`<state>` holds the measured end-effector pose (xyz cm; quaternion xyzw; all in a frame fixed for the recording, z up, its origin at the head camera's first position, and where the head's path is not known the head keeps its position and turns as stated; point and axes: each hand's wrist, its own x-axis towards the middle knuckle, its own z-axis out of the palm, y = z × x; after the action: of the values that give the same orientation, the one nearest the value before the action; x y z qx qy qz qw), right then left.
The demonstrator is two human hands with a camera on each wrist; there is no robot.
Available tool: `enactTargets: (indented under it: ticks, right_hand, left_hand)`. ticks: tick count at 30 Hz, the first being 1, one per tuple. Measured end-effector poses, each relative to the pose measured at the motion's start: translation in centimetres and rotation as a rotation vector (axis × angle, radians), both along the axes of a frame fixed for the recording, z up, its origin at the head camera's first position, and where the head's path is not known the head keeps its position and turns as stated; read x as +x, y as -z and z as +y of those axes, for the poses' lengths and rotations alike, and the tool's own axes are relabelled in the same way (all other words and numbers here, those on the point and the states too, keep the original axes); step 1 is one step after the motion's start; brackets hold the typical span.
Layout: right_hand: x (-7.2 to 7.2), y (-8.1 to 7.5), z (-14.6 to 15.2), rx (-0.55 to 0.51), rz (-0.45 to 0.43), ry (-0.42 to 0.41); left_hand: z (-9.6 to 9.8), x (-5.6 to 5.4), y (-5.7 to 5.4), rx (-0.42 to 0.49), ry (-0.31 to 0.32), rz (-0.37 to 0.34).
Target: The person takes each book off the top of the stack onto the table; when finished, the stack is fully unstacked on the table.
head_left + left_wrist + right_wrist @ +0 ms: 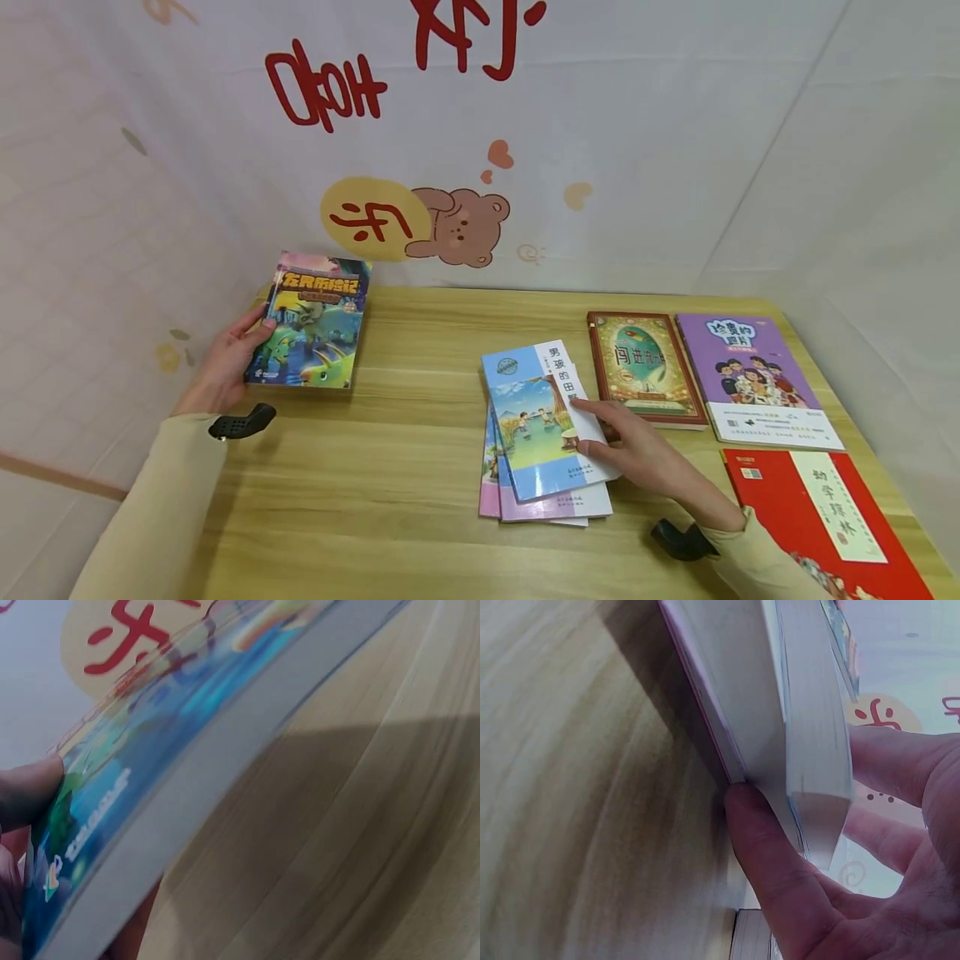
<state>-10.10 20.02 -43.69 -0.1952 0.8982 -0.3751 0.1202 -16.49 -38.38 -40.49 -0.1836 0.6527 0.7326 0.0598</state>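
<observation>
At the far left of the table my left hand [236, 350] grips a thick paperback book with a dinosaur cover [318, 333], thumb on the front. Its page edge [217, 757] slants over the table in the left wrist view and casts a shadow on the wood. My right hand [637, 450] holds the right side of a small stack of books. On top is a blue-and-white book [532, 425] with children in water on its cover; pinkish books [551, 507] show beneath. In the right wrist view one finger [761, 832] reaches low along the stack's edge.
Right of the stack lie a brown-bordered book [648, 367], a purple-and-white book [757, 375] and a large red book [817, 517]. The wooden table [360, 483] meets a white printed curtain [622, 125] at the back and sides.
</observation>
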Motion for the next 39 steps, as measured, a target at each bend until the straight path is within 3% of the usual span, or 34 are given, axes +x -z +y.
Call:
enactTargets:
  ticks: [7, 13, 22, 29, 34, 39]
  right_hand:
    - [0.0, 0.0, -0.1, -0.008, 0.005, -0.005]
    - [0.0, 0.2, 0.0, -0.02, -0.015, -0.001]
    - [0.0, 0.4, 0.1, -0.025, -0.029, 0.01]
    - [0.0, 0.3, 0.0, -0.027, -0.028, 0.014]
    - [0.1, 0.4, 0.0, -0.029, -0.033, 0.018]
    - [0.1, 0.4, 0.0, -0.025, -0.034, 0.021]
  left_hand:
    - [-1.0, -1.0, 0.5, 0.039, 0.01, 0.001]
    - [-1.6, -1.7, 1.7, 0.021, -0.002, -0.016]
    - [-3.2, -2.1, 3.3, -0.142, -0.058, -0.121]
    - [-4.3, -2.4, 4.1, -0.216, -0.067, -0.144]
    - [-4.8, -2.7, 4.6, -0.334, -0.037, -0.147]
    - [-4.5, -2.8, 4.7, -0.517, 0.008, -0.107]
